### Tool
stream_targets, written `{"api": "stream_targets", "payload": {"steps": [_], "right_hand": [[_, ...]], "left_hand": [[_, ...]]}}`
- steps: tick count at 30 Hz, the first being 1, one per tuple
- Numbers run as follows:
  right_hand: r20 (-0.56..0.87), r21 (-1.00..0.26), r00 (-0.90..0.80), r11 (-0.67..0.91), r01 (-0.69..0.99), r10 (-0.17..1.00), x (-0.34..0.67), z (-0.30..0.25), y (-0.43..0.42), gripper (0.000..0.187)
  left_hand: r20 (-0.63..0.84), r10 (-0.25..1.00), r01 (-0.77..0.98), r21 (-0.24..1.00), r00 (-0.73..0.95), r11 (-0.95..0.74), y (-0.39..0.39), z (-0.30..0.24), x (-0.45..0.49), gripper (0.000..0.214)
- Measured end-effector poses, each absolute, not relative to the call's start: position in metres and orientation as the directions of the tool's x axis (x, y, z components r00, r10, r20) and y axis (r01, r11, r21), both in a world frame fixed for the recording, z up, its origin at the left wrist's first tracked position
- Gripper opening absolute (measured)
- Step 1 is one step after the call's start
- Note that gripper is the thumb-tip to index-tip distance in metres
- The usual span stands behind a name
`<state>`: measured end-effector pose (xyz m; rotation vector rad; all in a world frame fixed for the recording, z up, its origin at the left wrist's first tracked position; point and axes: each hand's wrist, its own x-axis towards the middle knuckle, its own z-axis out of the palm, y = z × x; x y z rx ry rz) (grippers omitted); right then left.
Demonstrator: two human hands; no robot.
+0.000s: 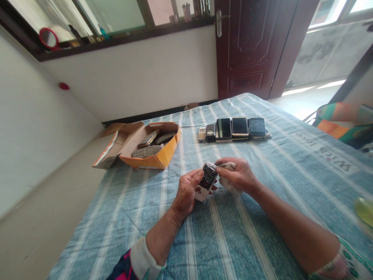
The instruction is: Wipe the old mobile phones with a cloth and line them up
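One left hand (187, 191) and one right hand (241, 175) are seen, with one held phone (209, 175) and one cloth (231, 186); five uppermost lined-up phones (240, 126) are counted, and at least three devices (145, 151) in one open box (166, 157); one door (247, 50) and one red-rimmed mirror (48, 38) are shown

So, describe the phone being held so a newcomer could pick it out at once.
Over the blue striped cover, look below the row of phones in the picture, to the left hand. It holds the phone, beside the cloth in the right hand. Its dark upper part, white lower end and round reddish mark set it apart from the row.
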<state>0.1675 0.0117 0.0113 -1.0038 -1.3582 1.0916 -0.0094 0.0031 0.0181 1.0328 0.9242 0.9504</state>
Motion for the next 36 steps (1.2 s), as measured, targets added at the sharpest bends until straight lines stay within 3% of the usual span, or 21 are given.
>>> {"api": "stream_targets", "payload": {"steps": [10, 24, 30, 36], "right_hand": [[0.217, -0.976, -0.055, 0.217, -0.001, 0.975, 0.169, 0.008, 0.0134, 0.018], [0.238, -0.97, -0.077, 0.233, -0.072, 0.968, 0.1745, 0.011, 0.0112, 0.039], [0.148, -0.983, -0.043, 0.142, -0.117, 0.988, 0.1693, 0.0104, 0.0125, 0.032], [0.148, -0.985, -0.039, 0.144, -0.1, 0.988, 0.1678, 0.0106, 0.0128, 0.026]], "left_hand": [[-0.172, 0.932, -0.186, 0.953, 0.318, 0.239, 0.0037, 0.0169, -0.0096, 0.046], [-0.224, 0.94, -0.181, 0.944, 0.258, 0.275, 0.0049, 0.0188, -0.0056, 0.048], [-0.231, 0.933, -0.182, 0.941, 0.277, 0.287, 0.0059, 0.0174, -0.006, 0.046], [-0.238, 0.929, -0.179, 0.939, 0.284, 0.295, 0.0064, 0.0155, -0.0068, 0.047]]}}
